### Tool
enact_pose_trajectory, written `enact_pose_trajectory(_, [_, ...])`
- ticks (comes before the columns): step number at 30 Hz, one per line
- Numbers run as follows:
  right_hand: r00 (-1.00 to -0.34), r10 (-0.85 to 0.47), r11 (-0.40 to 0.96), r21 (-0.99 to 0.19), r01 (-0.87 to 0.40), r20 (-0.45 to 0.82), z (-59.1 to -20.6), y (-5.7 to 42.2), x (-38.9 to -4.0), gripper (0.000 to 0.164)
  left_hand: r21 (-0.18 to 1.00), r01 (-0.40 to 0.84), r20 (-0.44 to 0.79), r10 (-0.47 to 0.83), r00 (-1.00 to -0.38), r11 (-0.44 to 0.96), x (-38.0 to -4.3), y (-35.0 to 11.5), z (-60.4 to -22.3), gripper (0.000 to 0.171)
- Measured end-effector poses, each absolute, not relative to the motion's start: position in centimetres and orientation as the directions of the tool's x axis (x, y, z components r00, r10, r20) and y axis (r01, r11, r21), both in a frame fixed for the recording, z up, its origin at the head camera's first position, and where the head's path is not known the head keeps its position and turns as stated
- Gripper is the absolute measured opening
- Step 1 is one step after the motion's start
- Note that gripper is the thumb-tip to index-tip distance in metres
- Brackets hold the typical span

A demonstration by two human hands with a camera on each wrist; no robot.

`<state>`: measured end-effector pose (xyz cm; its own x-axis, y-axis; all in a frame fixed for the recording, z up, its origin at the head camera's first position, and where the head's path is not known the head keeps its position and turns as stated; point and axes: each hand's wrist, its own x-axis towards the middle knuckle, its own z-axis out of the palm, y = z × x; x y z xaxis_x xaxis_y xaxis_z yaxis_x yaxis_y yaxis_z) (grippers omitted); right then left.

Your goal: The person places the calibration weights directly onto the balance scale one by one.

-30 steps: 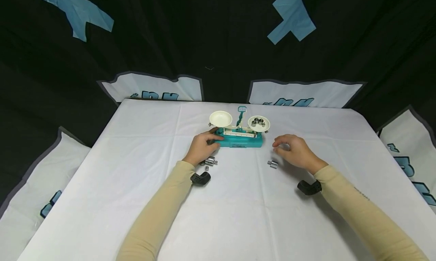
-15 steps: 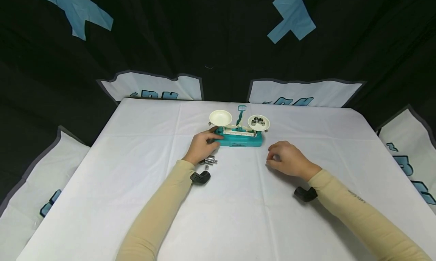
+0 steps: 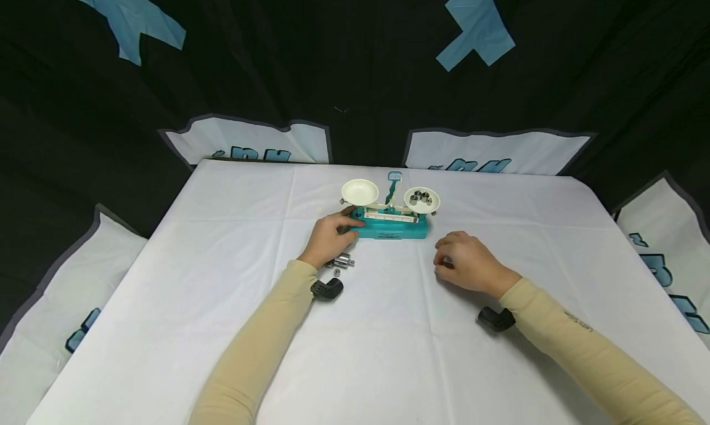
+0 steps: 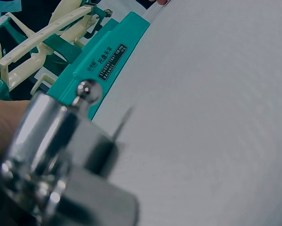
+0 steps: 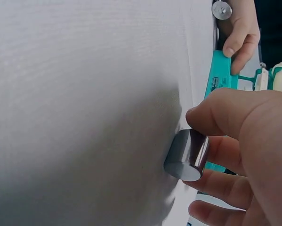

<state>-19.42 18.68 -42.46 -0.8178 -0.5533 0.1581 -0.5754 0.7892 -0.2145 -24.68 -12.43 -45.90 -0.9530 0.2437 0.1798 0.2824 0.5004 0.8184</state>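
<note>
A green tray balance point(image 3: 395, 230) with two cream pans stands near the back of the table. My left hand point(image 3: 323, 241) grips the left end of its base between thumb and fingers. Several small metal weights sit in the right pan point(image 3: 434, 202); the left pan point(image 3: 360, 192) holds nothing. My right hand point(image 3: 470, 262), low over the cloth to the right of the balance, pinches a shiny cylindrical weight point(image 5: 187, 155). In the right wrist view this weight lies on its side, against or just above the cloth. The head view hides most of it behind the fingers.
By the left wrist lie metal weights point(image 3: 342, 261), partly hidden by the hand, and one tiny weight point(image 3: 336, 273). Their chrome sides loom large and blurred in the left wrist view. A white cloth point(image 3: 383, 351) covers the table; black curtain point(image 3: 366, 74) hangs behind.
My right hand has come down and leftward onto the weight that lay uncovered on the cloth, and its fingers have closed around it. The left hand keeps its place on the balance.
</note>
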Motion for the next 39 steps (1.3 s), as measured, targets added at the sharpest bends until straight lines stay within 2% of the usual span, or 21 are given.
enact_pose_trajectory(6, [-0.785,-0.585,0.775,-0.143,-0.615,0.206,-42.4,18.6,-19.1,0.006,0.816,0.286,0.184,0.243,-0.952,0.502,-24.7,-12.5,-45.9,0.026])
enact_pose_trajectory(16, [-0.743,-0.625,0.771,0.042,-0.635,0.241,-42.3,18.2,-18.4,0.011,0.820,0.268,0.167,0.236,-0.957,0.506,-24.7,-12.5,-46.2,0.026])
enact_pose_trajectory(25, [-0.736,-0.632,0.768,0.070,-0.637,0.241,-42.3,18.1,-18.3,0.013,0.811,0.281,0.178,0.242,-0.954,0.512,-24.8,-12.4,-46.0,0.026])
enact_pose_trajectory(30, [-0.756,-0.610,0.772,-0.036,-0.634,0.236,-42.2,18.4,-18.5,0.014,0.818,0.270,0.166,0.241,-0.956,0.507,-24.7,-12.4,-46.0,0.026])
enact_pose_trajectory(35, [-0.804,-0.558,0.777,-0.213,-0.593,0.205,-41.9,19.1,-18.8,0.011,0.816,0.277,0.172,0.243,-0.955,0.508,-24.8,-12.4,-46.0,0.026])
enact_pose_trajectory(39, [-0.863,-0.486,0.775,-0.389,-0.498,0.138,-42.0,19.5,-19.1,0.008,0.818,0.271,0.168,0.241,-0.956,0.507,-24.7,-12.4,-46.0,0.026])
